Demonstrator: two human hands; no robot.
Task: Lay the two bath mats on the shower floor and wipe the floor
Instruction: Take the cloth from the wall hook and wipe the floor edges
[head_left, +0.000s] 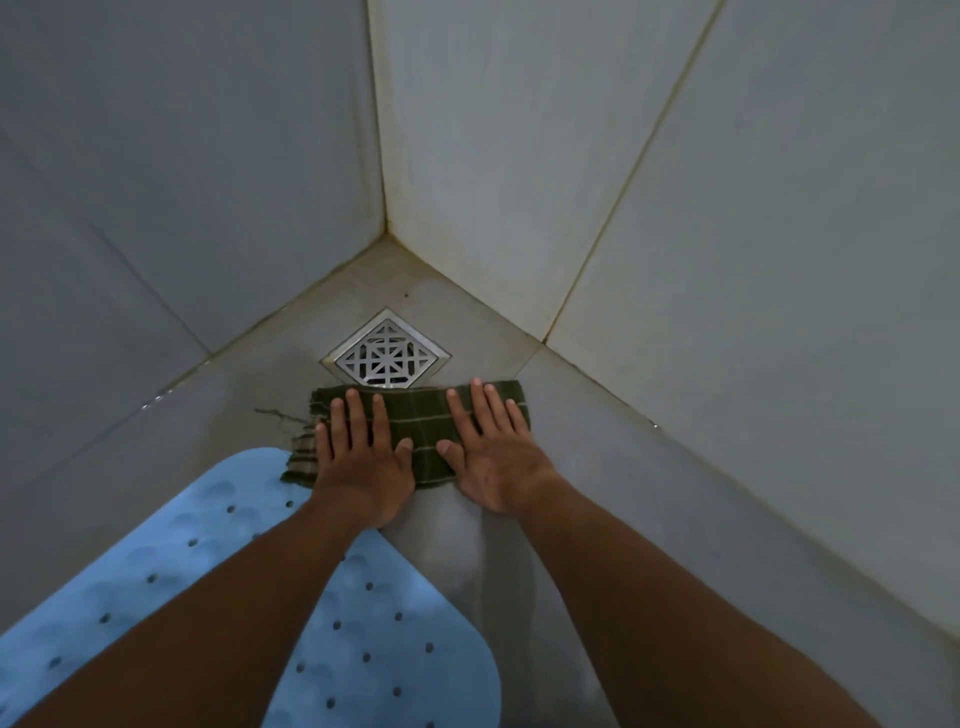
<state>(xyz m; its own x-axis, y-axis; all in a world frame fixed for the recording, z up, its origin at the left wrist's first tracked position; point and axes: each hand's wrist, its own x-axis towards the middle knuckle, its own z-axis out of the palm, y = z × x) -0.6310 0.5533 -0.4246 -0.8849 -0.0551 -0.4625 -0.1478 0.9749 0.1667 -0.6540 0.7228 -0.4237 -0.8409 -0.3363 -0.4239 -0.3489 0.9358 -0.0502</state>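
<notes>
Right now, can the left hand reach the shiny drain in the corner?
Probably yes. The left hand lies flat on the green cloth, and its fingers end just short of the drain. Only the cloth's far edge lies between them, so a small slide forward should get there.

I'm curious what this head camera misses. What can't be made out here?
- Second bath mat: nowhere in the head view.
- Blue bath mat: cut off by the bottom edge, partly behind the left forearm.
- Green striped cloth: partly under the left hand and right hand.
</notes>
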